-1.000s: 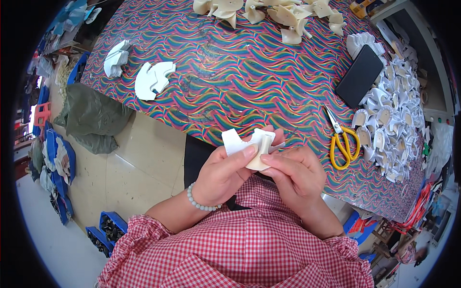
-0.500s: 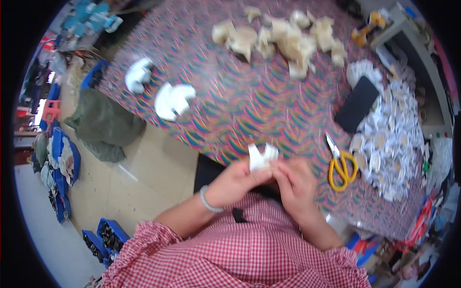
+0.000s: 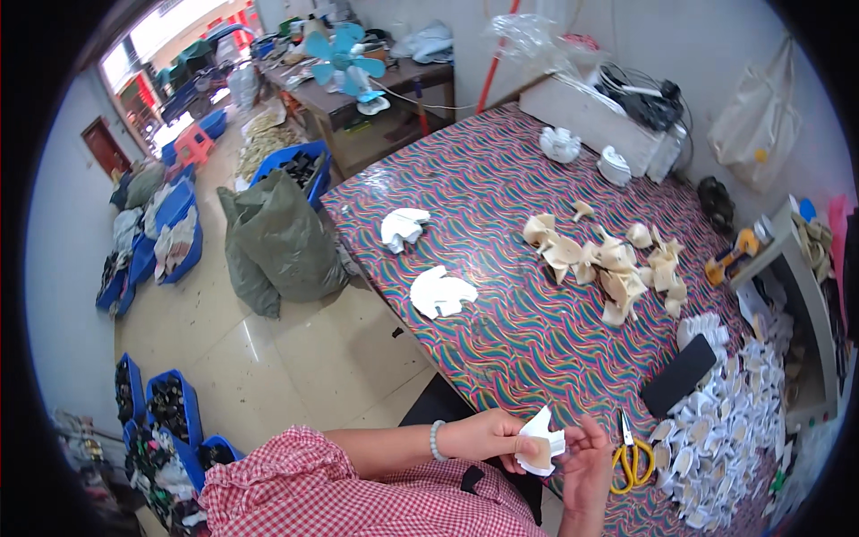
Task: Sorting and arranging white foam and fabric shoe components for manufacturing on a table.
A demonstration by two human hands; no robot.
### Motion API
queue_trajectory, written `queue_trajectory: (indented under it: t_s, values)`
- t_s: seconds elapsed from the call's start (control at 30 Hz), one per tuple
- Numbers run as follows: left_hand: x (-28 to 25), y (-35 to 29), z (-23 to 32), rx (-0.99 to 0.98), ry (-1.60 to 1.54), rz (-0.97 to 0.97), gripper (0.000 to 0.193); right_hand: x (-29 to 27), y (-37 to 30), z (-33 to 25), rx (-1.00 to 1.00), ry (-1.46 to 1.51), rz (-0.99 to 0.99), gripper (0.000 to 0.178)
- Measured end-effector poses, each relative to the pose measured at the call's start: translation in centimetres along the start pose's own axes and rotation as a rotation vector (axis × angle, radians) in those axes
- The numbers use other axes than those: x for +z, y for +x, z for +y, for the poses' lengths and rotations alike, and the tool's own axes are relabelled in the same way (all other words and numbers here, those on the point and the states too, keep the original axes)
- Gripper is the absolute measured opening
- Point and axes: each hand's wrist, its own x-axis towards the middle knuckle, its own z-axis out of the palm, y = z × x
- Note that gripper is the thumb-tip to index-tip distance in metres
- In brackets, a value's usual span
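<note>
My left hand [image 3: 484, 437] is closed on a small white shaped piece [image 3: 542, 426] with a beige patch, pinching it between thumb and fingers at the table's near edge. Just right of it, my right hand [image 3: 585, 465] has its fingers raised and apart, with nothing seen in them. Scissors with yellow handles [image 3: 633, 463] lie beside my right hand. Farther right, a large pile of similar white pieces [image 3: 716, 430] covers the table corner, and a black flat phone-like slab [image 3: 678, 377] rests against it.
On the patterned tabletop [image 3: 501, 349] sit stacked white pieces [image 3: 442, 293], another white stack [image 3: 404, 229] and a heap of beige pieces [image 3: 617, 264]. A dark green sack [image 3: 277, 242] stands on the floor to the left. Blue bins [image 3: 174, 407] line the floor farther left.
My view has tilted up and shows more of the room. My right hand has come off the white piece and its fingers have spread; the left hand keeps hold of it.
</note>
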Motion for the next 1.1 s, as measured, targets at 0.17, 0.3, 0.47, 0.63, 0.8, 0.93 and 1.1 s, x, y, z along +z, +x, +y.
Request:
queue_trajectory:
  t_s: [0.17, 0.3, 0.47, 0.63, 0.8, 0.93, 1.1]
  values:
    - [-0.6, -0.4, 0.5, 0.142, 0.282, -0.07, 0.032, -2.9, -0.5, 1.2, 0.182, -0.302, -0.199, 0.016]
    - [-0.3, -0.8, 2.6, 0.307, 0.525, -0.077, 0.028, 0.3, -0.5, -1.3, 0.084, -0.377, -0.231, 0.015]
    - [-0.3, -0.6, 3.3, 0.527, 0.531, -0.061, 0.024, -1.1, 0.3, -1.2, -0.025, -0.454, -0.35, 0.017]
    - [-0.6, -0.8, 3.1, 0.557, 0.461, -0.017, 0.024, -0.1, 0.2, -1.1, -0.067, -0.458, -0.321, 0.017]
    - [-0.2, -1.1, 4.5, 0.496, 0.459, -0.025, 0.021, -0.6, 0.7, -1.8, -0.115, -0.489, -0.361, 0.019]
    - [0.4, -1.4, 5.4, 0.441, 0.45, 0.012, 0.016, -0.3, 1.2, -3.7, -0.349, -0.752, -0.51, 0.011]
    - [-0.6, -0.3, 1.7, 0.271, 0.214, 0.084, 0.018, -0.2, 1.1, -2.5, -0.303, -0.815, -0.447, 0.009]
